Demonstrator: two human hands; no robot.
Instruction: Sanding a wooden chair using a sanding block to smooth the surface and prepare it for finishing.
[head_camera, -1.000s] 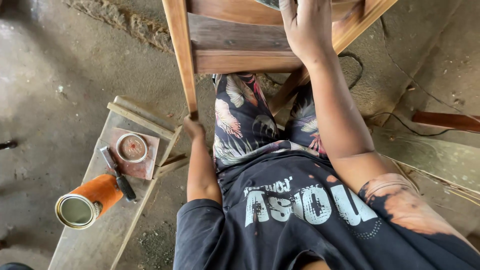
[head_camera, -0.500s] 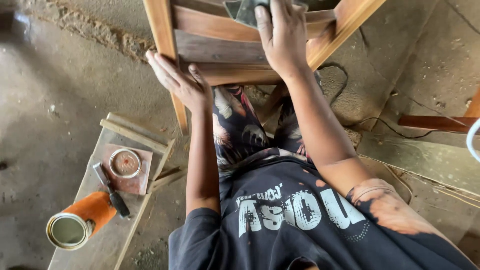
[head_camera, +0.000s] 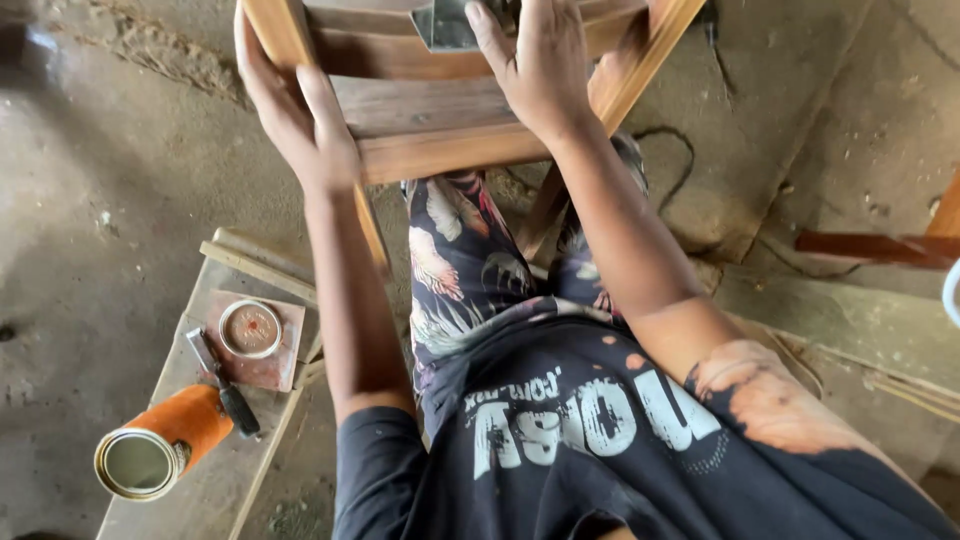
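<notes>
Both your hands are on the brown wooden chair frame (head_camera: 440, 130), which sits over your lap at the top of the view. Left hand (head_camera: 290, 110) is wrapped around the frame's light wooden leg post (head_camera: 275, 30) on the left side, fingers curled along it, palm against the wood, so that grip is closed on the post. Right hand (head_camera: 540, 65) lies flat on the upper rail, fingers spread, pressing a grey sheet of abrasive paper (head_camera: 445, 25) against the wood; the sheet pokes out just past your fingertips at the top edge. That grip is a flat press, not a curl around anything. The chair's lower rails run between your two hands, and a slanted leg (head_camera: 640, 55) passes just right of your right hand.

Off to your left, well apart from both hands, a rough wooden plank tabletop (head_camera: 200, 480) carries an orange tin can lying on its side (head_camera: 165, 440), open mouth toward you, a dark-handled tool (head_camera: 225, 385) just beside it, and a round metal lid (head_camera: 250, 328) on a reddish square board (head_camera: 285, 345). Bare concrete floor (head_camera: 100, 200) around it.
</notes>
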